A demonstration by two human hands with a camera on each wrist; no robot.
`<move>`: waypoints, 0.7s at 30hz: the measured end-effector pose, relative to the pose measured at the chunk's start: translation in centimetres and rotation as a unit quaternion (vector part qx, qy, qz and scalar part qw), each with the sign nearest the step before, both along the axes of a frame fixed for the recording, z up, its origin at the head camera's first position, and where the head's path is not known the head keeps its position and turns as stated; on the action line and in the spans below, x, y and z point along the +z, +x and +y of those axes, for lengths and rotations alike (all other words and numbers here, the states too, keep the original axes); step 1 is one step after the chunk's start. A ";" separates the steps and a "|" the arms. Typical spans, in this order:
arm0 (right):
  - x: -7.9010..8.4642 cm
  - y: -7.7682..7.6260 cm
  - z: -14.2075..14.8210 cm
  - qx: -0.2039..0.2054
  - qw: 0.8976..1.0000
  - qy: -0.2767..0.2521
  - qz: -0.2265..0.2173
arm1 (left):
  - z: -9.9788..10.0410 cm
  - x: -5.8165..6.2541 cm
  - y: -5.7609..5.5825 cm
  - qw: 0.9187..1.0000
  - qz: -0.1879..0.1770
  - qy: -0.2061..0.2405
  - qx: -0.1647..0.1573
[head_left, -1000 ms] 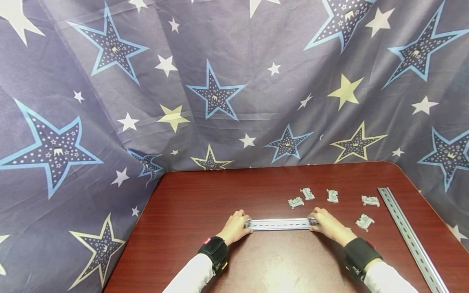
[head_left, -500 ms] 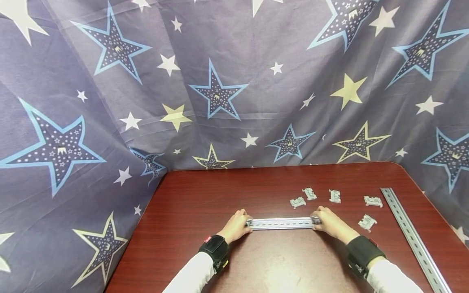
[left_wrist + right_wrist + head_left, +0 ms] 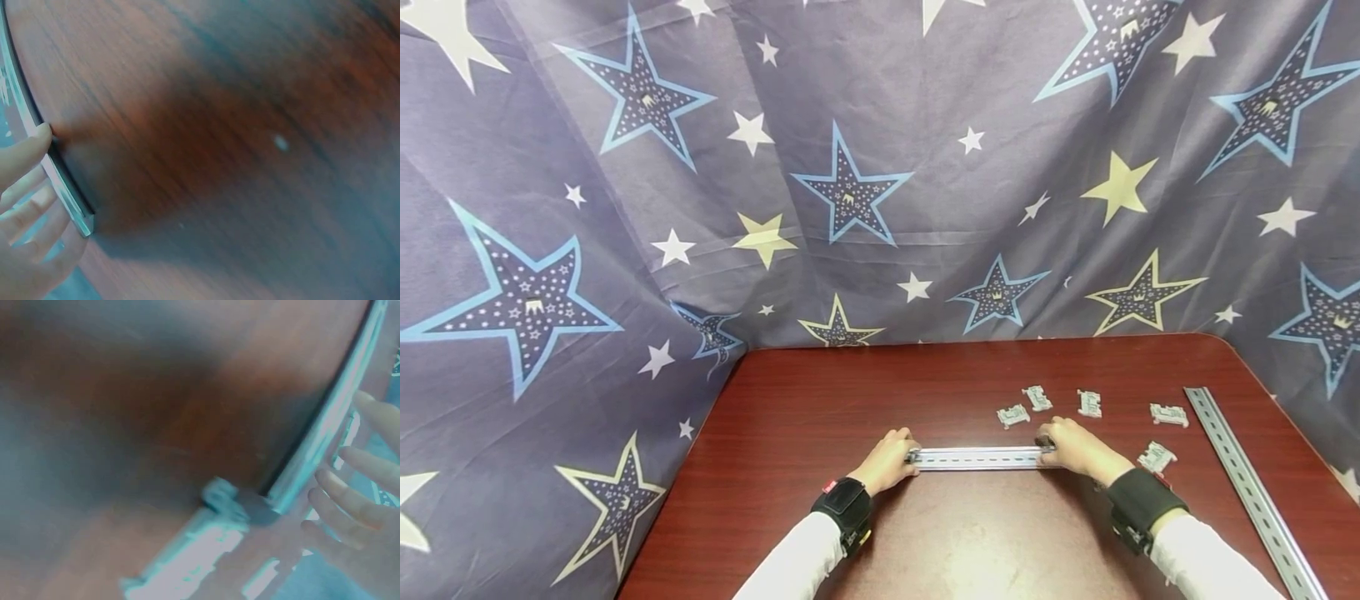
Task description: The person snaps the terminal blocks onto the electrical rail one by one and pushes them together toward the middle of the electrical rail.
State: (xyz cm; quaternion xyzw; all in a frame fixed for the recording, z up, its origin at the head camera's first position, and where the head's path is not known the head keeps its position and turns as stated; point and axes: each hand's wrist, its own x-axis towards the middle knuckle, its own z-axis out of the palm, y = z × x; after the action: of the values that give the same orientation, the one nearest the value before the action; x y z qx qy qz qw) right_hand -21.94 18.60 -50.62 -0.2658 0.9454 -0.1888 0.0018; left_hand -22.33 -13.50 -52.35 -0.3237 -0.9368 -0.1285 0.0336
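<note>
DIN rail (image 3: 977, 458), short, slotted and silver, lies flat on the tabletop (image 3: 820, 392), its long axis running left to right, nearly level across my head view. One end points at the left grip (image 3: 887, 462), the other at the right grip (image 3: 1075, 448), and from above the fingers cover both tips. On my left wrist feed I see thumb and fingers set against opposite edges, pinching that end just short of its tip. On the right feed I read the grip as loose, its fingers spread along the far edge; whether any of them touches metal I cannot tell.

A longer rail (image 3: 1243, 475) slants away from me on the right, its near end cut off by the bottom of my head view. Five pale terminal blocks (image 3: 1089, 403) lie at mixed angles beyond and to the right of the short one. My right wrist feed also shows a blurred block (image 3: 194, 556) just beside the rail's end; I can't make out its details.
</note>
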 end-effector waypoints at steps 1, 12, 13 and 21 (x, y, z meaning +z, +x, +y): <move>0.4 -0.2 -0.2 -0.001 1.000 0.008 -0.002 | 0.0 0.1 0.0 1.000 0.001 -0.009 0.000; 2.1 -2.9 -1.9 0.008 0.998 0.065 0.008 | 0.0 0.3 -0.1 1.000 0.002 -0.029 -0.006; 2.1 -3.1 -2.0 0.004 0.998 0.067 0.014 | 0.0 0.3 -0.1 1.000 0.002 -0.030 -0.005; 0.8 -4.7 -2.2 -0.006 0.998 0.041 0.044 | 0.0 0.3 -0.3 0.999 -0.007 -0.034 -0.002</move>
State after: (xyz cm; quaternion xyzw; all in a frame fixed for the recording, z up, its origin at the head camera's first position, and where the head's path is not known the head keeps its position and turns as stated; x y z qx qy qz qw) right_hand -26.67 16.44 -49.80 -0.2683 0.9530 -0.1378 -0.0303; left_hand -22.59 -13.46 -52.08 -0.3259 -0.9401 -0.0989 0.0156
